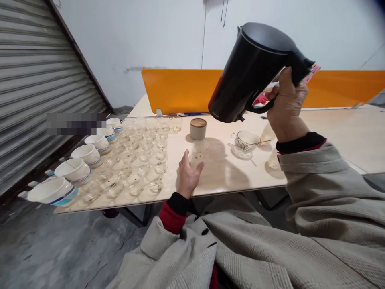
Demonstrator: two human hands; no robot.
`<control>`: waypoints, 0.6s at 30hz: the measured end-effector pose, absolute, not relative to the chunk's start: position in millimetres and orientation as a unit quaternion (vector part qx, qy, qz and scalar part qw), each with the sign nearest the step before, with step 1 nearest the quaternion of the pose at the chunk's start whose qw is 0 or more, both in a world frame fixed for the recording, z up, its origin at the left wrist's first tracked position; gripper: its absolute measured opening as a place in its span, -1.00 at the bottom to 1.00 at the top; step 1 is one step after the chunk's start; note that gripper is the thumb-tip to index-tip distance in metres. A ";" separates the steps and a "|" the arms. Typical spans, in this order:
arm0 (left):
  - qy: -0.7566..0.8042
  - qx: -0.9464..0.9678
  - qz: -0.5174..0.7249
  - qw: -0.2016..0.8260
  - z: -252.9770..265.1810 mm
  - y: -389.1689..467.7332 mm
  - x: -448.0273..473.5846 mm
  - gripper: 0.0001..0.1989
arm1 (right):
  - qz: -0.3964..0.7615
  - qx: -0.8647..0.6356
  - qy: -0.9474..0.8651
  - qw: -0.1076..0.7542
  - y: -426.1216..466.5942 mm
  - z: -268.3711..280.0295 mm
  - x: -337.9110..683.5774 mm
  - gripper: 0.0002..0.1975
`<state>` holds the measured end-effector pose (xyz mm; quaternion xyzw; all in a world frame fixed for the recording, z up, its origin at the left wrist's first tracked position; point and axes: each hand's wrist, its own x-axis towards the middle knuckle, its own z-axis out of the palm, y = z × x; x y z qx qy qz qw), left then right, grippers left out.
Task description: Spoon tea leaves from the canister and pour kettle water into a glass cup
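The right hand (pixel 285 106) is wrapped around the handle (pixel 261 107) of a black kettle (pixel 231 84), holding it up above the table (pixel 331 132). Gripping there likely keeps the fingers off a body that may be hot. The kettle leans, its base toward the left and its lid (pixel 267 36) toward the upper right; with the spout (pixel 240 30) on the raised upper left, that lean probably keeps any liquid away from it.

The left hand (pixel 190 174) holds nothing. Its fingers are spread, thumb apart, beside a see-through cup (pixel 200 149) near the middle of the table, seemingly without touching it. Just behind that cup is a pale canister (pixel 197 131), its wooden cover on, which presumably shields what is inside.

To the right, a ribbed glass cup (pixel 246 141) sits on a saucer (pixel 241 152), which would catch drips; a thin stick (pixel 261 142) leans out over its rim. More see-through cups are partly hidden by the right arm.

To the left, many small cups (pixel 134 186) stand close together in rows, some with dark bits inside; the ordered layout seems meant to keep each within reach. White bowls (pixel 86 154) with blue bands line the table's left edge, perhaps to spare room. An orange divider (pixel 180 92) borders the far side.
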<state>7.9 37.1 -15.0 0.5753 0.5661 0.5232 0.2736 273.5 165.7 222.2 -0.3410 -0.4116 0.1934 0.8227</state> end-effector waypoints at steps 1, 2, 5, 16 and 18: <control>0.553 0.568 0.544 0.276 -15.1 37.3 7.9 -0.16 | 0.198 -0.336 -0.422 0.818 156.0 225.8 272.7 -0.71; 0.538 0.560 0.566 0.277 -14.7 37.1 7.8 -0.17 | 0.202 -0.332 -0.433 0.813 145.7 228.8 272.3 -0.68; 0.485 0.539 0.629 0.280 -10.8 33.7 8.0 -0.24 | 0.205 -0.334 -0.475 0.788 114.2 235.1 272.7 -0.67; 0.269 0.569 0.630 0.455 9.3 7.8 45.2 -0.09 | 0.146 -0.474 -0.645 0.581 9.3 235.6 247.4 -0.64; 0.233 0.562 0.611 0.506 15.5 4.9 57.4 -0.09 | 0.147 -0.498 -0.659 0.544 1.6 233.7 244.3 -0.61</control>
